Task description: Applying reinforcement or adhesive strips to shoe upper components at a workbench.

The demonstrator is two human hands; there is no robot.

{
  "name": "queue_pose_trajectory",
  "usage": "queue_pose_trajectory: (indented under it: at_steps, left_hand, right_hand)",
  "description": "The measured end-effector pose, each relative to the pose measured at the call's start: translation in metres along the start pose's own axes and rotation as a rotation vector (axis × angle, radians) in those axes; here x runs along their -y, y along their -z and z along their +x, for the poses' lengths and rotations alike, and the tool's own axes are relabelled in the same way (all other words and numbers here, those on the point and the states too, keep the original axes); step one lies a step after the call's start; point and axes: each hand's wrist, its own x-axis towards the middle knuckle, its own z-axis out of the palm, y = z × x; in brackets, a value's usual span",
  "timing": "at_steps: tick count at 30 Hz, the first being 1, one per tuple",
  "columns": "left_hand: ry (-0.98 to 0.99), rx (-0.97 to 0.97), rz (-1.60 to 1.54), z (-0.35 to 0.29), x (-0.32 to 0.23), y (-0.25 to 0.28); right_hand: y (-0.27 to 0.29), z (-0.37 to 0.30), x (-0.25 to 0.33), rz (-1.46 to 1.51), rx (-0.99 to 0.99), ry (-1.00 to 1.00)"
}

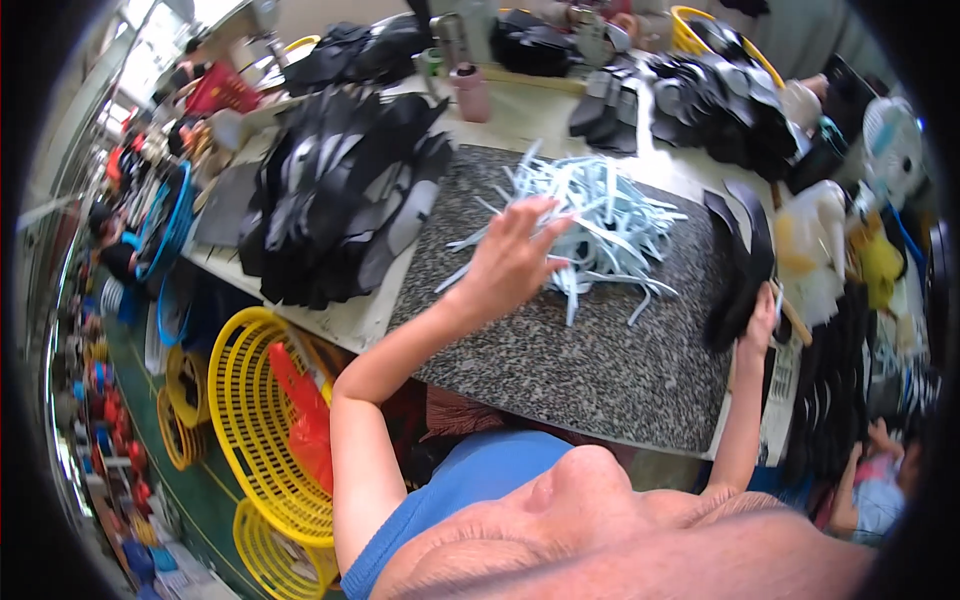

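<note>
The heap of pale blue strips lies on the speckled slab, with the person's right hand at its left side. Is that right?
Not quite: the head view shows the person's left hand at the left side of the heap of pale blue strips. The right hand is by the black pieces. The heap does lie on the speckled slab.

The strips (615, 215) are pale blue; the curved pieces (757, 235), black; the slab (590, 370), speckled black and grey; the surface (525, 105), cream; the basket (232, 400), yellow; the bag (308, 420), red; the bottle (471, 97), pink.
</note>
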Motion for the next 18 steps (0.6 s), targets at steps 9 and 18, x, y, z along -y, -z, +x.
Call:
queue_pose_trajectory:
  at_steps: [9,18]
  left_hand:
    - [0.625,0.115,0.939,-0.034,0.184,0.068]
    - [0.398,-0.367,0.619,-0.042,0.211,0.148]
  right_hand:
    - [-0.022,-0.056,0.052,-1.213,-0.188,0.576]
    - [-0.191,-0.115,0.106,-0.742,0.494,0.706]
